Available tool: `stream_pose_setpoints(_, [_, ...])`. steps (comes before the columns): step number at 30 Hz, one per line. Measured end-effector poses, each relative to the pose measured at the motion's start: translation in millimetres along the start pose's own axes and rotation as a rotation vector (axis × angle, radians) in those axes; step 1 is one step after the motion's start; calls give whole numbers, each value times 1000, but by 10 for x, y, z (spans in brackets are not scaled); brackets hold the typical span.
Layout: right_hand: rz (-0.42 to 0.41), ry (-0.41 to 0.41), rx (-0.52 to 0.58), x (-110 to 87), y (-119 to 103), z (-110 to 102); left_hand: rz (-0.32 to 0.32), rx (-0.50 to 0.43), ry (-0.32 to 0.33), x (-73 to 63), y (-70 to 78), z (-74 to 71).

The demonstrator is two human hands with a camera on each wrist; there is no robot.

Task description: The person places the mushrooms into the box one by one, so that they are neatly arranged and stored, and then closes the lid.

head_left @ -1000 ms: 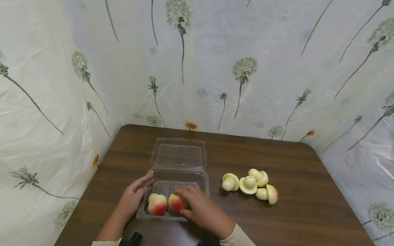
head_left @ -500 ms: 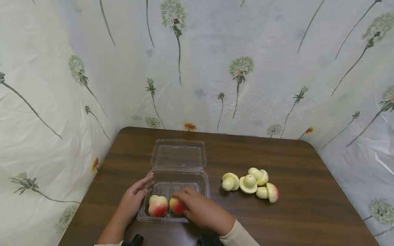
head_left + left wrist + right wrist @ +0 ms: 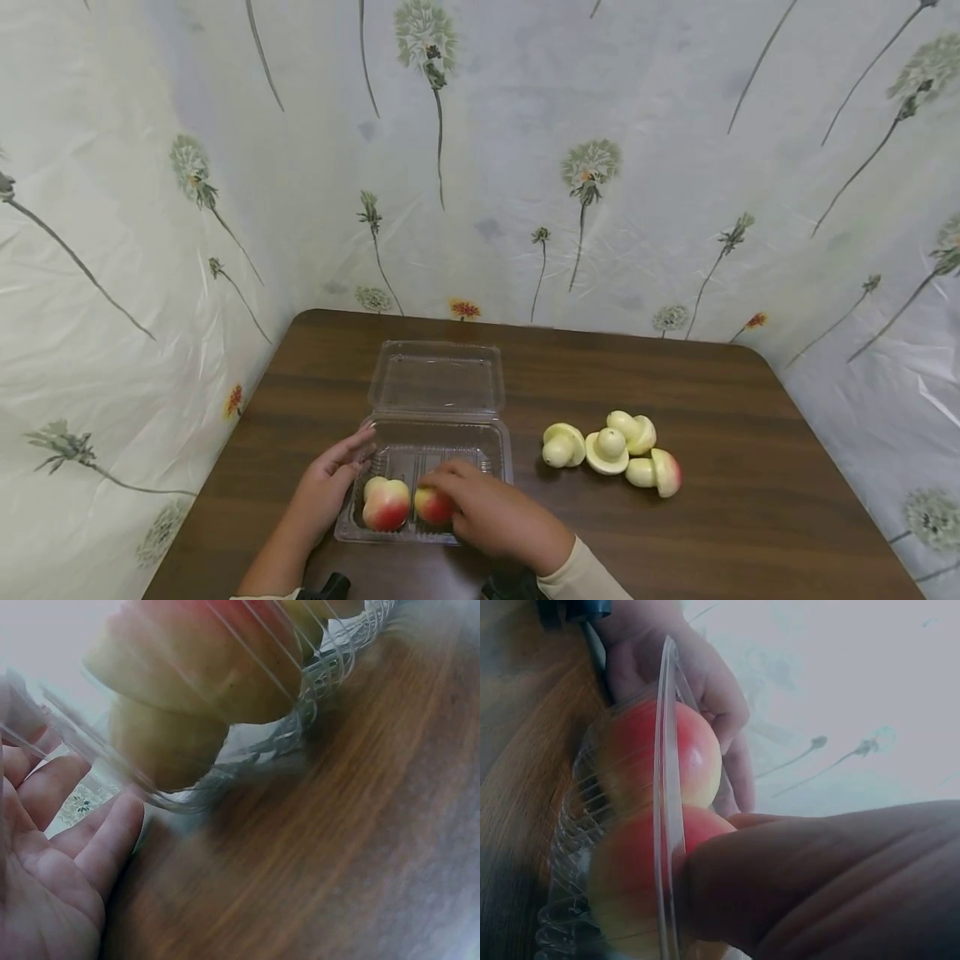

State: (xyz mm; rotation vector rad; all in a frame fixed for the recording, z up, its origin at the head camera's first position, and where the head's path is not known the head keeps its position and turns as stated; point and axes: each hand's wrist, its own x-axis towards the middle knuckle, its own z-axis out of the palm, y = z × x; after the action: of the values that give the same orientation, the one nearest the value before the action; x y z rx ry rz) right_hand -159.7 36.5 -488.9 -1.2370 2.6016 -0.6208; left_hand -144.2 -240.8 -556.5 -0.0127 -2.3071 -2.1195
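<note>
A clear plastic clamshell container (image 3: 468,432) lies on the table with its lid (image 3: 437,379) folded back, away from me. Inside, near the front, a mushroom-shaped piece (image 3: 387,505) with a red and yellow cap sits at the left. Beside it is a second mushroom-shaped piece (image 3: 431,506), which my right hand (image 3: 501,512) grips from above and the right; the hand hides part of it. Along the container's left side, my left hand (image 3: 321,485) rests with fingers extended against the wall. In the left wrist view its fingertips (image 3: 129,810) touch the clear rim.
Right of the container, several more mushroom-shaped pieces (image 3: 609,450) lie clustered on the brown wooden table (image 3: 720,400). Most show pale yellow stems and undersides. A flower-patterned sheet (image 3: 495,167) hangs behind the table and along both sides.
The right hand's fingers have shifted slightly over the right-hand mushroom-shaped piece in the container, covering more of it. The left hand stays at the container's side. The head view has tilted a little.
</note>
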Motion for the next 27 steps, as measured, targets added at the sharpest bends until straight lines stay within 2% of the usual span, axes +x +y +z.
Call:
stream_pose_setpoints(7, [-30, 2, -8, -14, -18, 29, 23, 6, -2, -3, -4, -8])
stream_pose_setpoints(15, [12, -10, 31, 7, -26, 28, 0, -2, -15, -10, 18, -12])
stream_pose_setpoints(23, [-61, 6, 5, 4, -12, 36, 0, -4, -22, -15, 31, -9])
stream_pose_setpoints(27, [-66, -3, 8, 6, -15, 25, 2, -3, -22, -17, 35, -11])
